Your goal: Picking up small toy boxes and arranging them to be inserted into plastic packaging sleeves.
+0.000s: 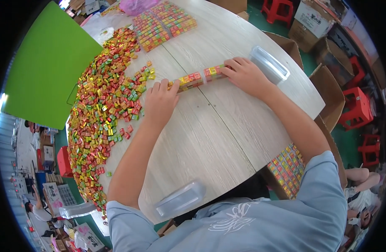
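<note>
A long bar of small wrapped candies (192, 79), red, yellow and green, lies across the table in front of me. A pale band circles it near its middle. My left hand (161, 100) is closed round its left end, and my right hand (246, 76) grips the right end; the fingers partly cover both ends. Left of my left hand spreads a big heap of loose candies (103, 101) in the same colours. Just beyond my right hand stands a clear plastic tray (270, 65). Another clear tray (180, 198) sits by the near table edge.
At the far side of the table (226, 134) lies a block of candy bars (163, 25), with a pink plastic bag (136, 6) behind. A green board (50, 67) rises on the left. Packed candies (287, 170) fill a carton at my right; cartons and red stools (356, 107) stand beyond.
</note>
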Action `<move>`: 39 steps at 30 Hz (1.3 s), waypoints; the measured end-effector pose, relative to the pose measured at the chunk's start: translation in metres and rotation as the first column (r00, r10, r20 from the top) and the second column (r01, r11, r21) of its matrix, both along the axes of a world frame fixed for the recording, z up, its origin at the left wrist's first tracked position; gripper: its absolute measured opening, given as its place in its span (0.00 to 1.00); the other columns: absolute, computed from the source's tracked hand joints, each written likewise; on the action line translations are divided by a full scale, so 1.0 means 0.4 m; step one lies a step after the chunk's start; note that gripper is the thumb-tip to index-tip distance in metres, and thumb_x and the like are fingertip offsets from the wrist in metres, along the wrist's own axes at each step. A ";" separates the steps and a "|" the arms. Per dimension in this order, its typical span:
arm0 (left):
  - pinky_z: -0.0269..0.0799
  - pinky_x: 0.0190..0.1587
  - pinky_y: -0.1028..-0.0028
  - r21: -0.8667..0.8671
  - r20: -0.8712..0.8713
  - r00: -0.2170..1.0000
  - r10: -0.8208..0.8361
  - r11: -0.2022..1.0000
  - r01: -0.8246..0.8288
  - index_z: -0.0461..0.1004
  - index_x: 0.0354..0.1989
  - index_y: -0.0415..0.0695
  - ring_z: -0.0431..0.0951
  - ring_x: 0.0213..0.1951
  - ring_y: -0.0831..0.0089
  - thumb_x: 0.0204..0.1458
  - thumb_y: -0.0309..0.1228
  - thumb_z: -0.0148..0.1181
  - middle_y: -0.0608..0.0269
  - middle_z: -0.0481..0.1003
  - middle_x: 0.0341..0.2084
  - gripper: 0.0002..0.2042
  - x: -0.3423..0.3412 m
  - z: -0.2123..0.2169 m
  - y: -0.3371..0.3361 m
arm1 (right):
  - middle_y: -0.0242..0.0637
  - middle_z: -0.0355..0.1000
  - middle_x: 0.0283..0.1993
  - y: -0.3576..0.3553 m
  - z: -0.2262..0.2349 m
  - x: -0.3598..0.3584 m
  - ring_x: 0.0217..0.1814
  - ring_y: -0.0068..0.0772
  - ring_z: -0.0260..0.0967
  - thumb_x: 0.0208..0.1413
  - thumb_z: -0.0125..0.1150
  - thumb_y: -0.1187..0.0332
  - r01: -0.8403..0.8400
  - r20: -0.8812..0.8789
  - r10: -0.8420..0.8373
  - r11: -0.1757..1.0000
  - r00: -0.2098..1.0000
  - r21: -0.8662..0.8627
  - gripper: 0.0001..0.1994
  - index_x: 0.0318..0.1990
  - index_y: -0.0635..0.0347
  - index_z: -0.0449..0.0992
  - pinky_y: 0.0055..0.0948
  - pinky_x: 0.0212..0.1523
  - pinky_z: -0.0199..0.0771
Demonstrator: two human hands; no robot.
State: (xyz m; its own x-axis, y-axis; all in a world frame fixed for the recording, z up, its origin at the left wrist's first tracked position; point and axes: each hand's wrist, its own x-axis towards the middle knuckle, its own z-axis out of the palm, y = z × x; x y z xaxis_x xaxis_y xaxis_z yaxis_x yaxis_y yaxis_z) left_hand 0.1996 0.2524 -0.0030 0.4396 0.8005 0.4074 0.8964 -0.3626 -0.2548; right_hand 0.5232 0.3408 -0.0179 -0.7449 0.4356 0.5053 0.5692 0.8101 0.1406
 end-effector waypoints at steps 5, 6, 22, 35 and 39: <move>0.73 0.44 0.63 -0.017 -0.015 0.997 0.080 0.997 -0.080 0.74 0.57 0.52 0.76 0.47 0.64 0.51 0.38 0.72 0.61 0.73 0.42 0.24 -0.052 0.011 0.097 | 0.35 0.73 0.56 0.160 -0.005 -0.110 0.61 0.40 0.71 0.54 0.67 0.70 0.027 0.020 -0.027 1.000 0.999 -0.003 0.18 0.53 0.52 0.74 0.38 0.61 0.74; 0.74 0.43 0.63 -0.034 -0.011 0.995 0.102 0.994 -0.102 0.75 0.55 0.51 0.77 0.47 0.63 0.51 0.38 0.72 0.61 0.73 0.41 0.22 -0.048 0.013 0.122 | 0.35 0.73 0.57 0.195 -0.005 -0.121 0.61 0.40 0.72 0.54 0.67 0.70 0.046 0.026 -0.045 0.999 0.999 -0.012 0.18 0.53 0.53 0.74 0.38 0.61 0.74; 0.74 0.45 0.61 0.117 -0.018 0.981 0.193 0.975 -0.190 0.77 0.54 0.51 0.77 0.48 0.62 0.52 0.33 0.67 0.60 0.74 0.42 0.19 -0.137 -0.043 0.441 | 0.38 0.74 0.55 0.499 -0.018 -0.284 0.59 0.46 0.71 0.56 0.61 0.73 0.207 -0.103 -0.216 0.974 0.971 -0.089 0.16 0.53 0.54 0.75 0.42 0.57 0.75; 0.74 0.52 0.57 0.151 -0.065 0.961 0.269 0.955 -0.257 0.75 0.60 0.51 0.74 0.54 0.60 0.54 0.37 0.67 0.60 0.74 0.46 0.24 -0.185 -0.063 0.526 | 0.40 0.73 0.57 0.589 -0.039 -0.316 0.62 0.45 0.70 0.51 0.61 0.78 0.122 -0.243 -0.142 0.988 0.960 -0.095 0.21 0.55 0.55 0.74 0.44 0.63 0.70; 0.74 0.51 0.59 0.146 -0.009 0.977 0.211 0.967 -0.208 0.75 0.61 0.51 0.74 0.53 0.61 0.56 0.41 0.68 0.60 0.74 0.46 0.24 -0.185 -0.045 0.511 | 0.38 0.75 0.55 0.593 -0.046 -0.318 0.63 0.43 0.71 0.59 0.57 0.73 0.129 -0.208 -0.133 0.991 0.969 -0.031 0.16 0.55 0.57 0.75 0.42 0.62 0.71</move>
